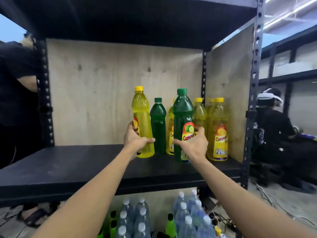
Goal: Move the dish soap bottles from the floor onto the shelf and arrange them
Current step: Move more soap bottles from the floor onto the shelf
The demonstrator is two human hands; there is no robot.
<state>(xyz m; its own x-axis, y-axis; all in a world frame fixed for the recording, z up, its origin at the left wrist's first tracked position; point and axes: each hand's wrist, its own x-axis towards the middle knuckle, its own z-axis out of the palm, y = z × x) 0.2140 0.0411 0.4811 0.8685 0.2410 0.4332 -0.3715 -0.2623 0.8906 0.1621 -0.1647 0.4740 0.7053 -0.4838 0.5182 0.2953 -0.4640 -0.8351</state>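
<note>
A person's left hand (137, 140) grips a yellow bottle (142, 122) and the right hand (193, 143) a green bottle (182, 124), fingers wrapped round each, setting both on the shelf (77, 167) beside others (more wait on the floor). Next: release, then align the row.

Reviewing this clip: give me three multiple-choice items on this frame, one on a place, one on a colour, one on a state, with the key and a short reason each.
1. Where do the soap bottles stand on the shelf?
A. left end B. right part C. top board

2. What colour is the bottle in the right hand?
A. green B. yellow C. blue

3. What is the left hand doing?
A. hanging free B. resting flat on the shelf C. gripping a bottle

Key: 1 B, bottles cluster by the right wall. 2 A, the green bottle has a green cap. 3 C, fingers wrap the yellow bottle.
</note>
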